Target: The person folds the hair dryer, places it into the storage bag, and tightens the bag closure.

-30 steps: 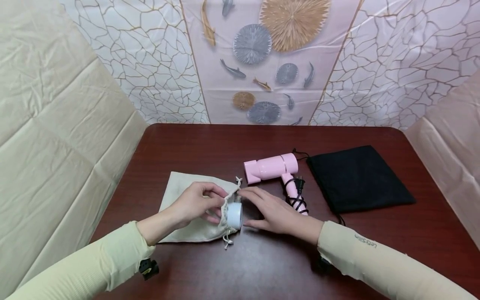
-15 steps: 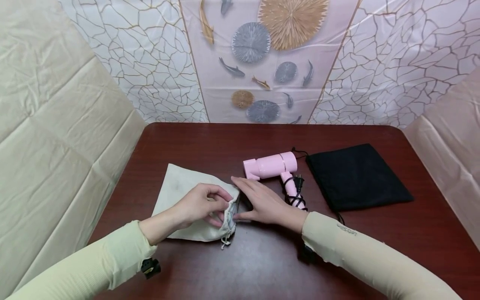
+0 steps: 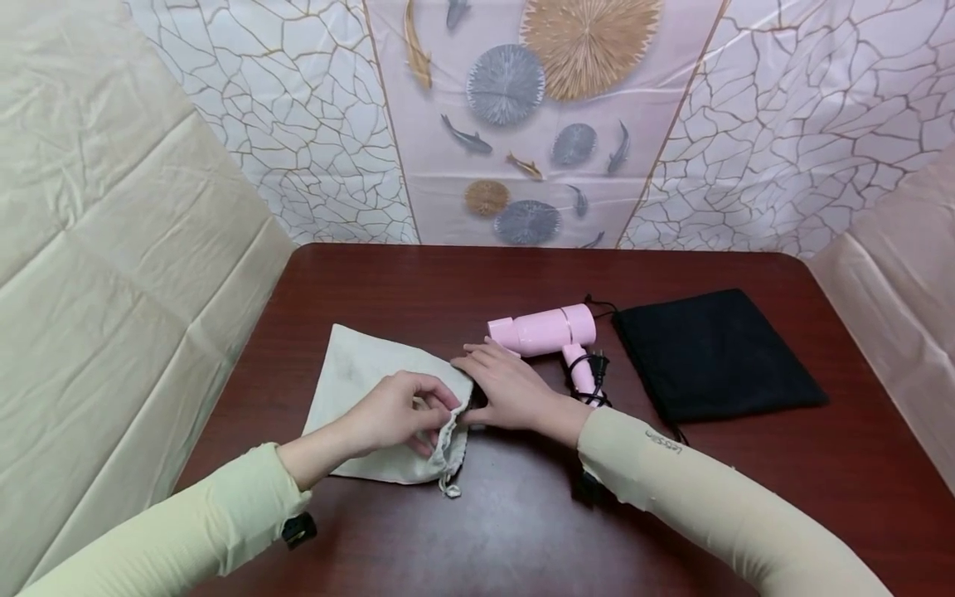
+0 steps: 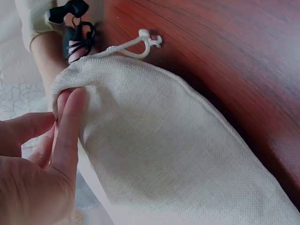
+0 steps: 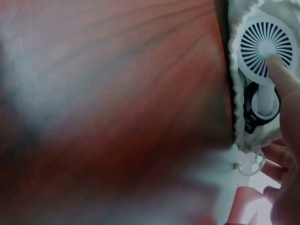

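A cream drawstring bag lies at the left of the table, its gathered mouth facing right. My left hand pinches the rim of that mouth between thumb and fingers, also visible in the left wrist view. Inside the mouth sits a pale hair dryer, round slotted grille outward, with black cord around its handle below. My right hand is at the mouth; its thumb presses on the grille, while the other fingers reach along the bag's outer edge. The dryer's body is hidden by the cloth.
Just beyond my right hand lies a pink hair dryer with a black cord wound on its handle. A flat black drawstring bag rests farther right. Patterned cloth hangs behind the table.
The pale hair dryer, whose end stuck out of the bag, has gone in past the rim. My right hand has moved left with it; my left hand keeps its hold on the bag.
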`<state>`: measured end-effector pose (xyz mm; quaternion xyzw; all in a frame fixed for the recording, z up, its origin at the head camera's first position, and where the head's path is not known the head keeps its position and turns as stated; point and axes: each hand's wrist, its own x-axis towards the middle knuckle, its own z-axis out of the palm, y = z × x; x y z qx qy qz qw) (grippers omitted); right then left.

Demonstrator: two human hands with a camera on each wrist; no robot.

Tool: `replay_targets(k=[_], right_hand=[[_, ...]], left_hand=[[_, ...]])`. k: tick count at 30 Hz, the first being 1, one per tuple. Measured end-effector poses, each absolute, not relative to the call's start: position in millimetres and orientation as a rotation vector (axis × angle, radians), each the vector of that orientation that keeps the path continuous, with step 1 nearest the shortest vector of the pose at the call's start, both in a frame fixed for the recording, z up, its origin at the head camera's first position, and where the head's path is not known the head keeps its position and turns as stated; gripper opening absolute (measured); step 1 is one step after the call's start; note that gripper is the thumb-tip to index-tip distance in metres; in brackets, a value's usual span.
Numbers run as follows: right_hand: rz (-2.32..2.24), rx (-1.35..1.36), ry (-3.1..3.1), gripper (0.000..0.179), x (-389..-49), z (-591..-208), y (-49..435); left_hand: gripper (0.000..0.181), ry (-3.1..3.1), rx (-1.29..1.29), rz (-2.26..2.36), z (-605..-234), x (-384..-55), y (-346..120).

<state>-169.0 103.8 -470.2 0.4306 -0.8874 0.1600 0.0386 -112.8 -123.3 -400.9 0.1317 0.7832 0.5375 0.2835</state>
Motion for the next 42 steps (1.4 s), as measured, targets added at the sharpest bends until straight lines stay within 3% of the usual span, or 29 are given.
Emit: replay_targets(k=[5,9,19,23,33,37,42], right_hand=[[0.446,1.417,-2.726,0.076,-175.7,-461.3,113.0],[0.372,1.501,-2.684,0.065,-186.3,-452.5,119.5],[0.334,1.633,-2.506,0.023,-210.5,-453.2,112.8],[0.384,1.636,-2.444,0.015,-214.0,-455.6,112.7],[0.456,1.585,-2.469,0.009,-214.0,-451.5,124.1],[0.452,1.578,-2.460,0.007,-210.5,-450.4,128.0],[0.482,1.574,-2.439,0.007,-205.7,-452.0,129.4]], left_hand=[[0.013,2.211,0.499,1.367,-405.6,-106.3,-126.7],[0.012,2.511,0.808,1.163,-410.8,-97.0,-128.1],[0.031,2.974,1.511,0.451,-434.3,-64.2,-123.0],[0.037,3.044,1.711,0.253,-448.4,-60.4,-123.8],[0.025,3.104,1.830,0.160,-461.8,-77.6,-143.9],[0.012,3.096,1.865,0.095,-461.0,-86.2,-158.7],[0.023,3.059,2.006,-0.017,-460.5,-99.2,-180.0]])
